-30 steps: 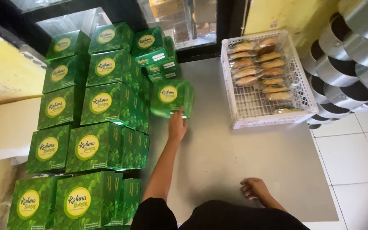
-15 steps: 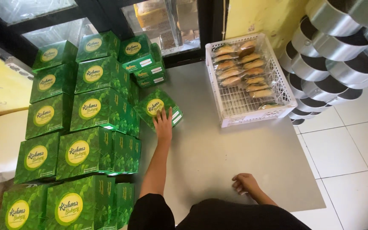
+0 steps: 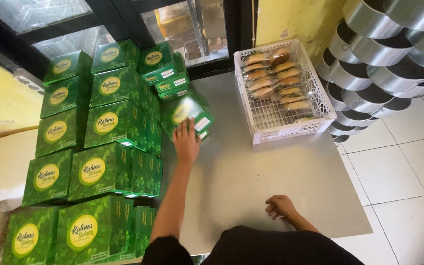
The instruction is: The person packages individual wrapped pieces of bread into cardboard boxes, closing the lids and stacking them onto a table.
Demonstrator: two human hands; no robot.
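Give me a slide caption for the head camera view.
Left hand grips a green box beside stacked boxes; right hand rests on the steel table.

Boxes [image 3: 99,125]: green leaf print, round yellow labels
Crate [image 3: 290,128]: white
Table [image 3: 251,172]: plain grey metal
Round tins [image 3: 384,59]: silver
Wall [image 3: 295,19]: yellow

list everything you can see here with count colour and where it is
green boxes: many, stacked in rows on the left of the table
single green box: one, tilted, at the stack's right edge, under the left hand
white crate: one, far right of the table
wrapped buns: about a dozen, brown, inside the crate
metal rings: many, silver, stacked at the right wall
table: one, grey
floor tiles: white, lower right
left hand: reaching out, on the single green box
right hand: resting on the table near the front edge, holding nothing
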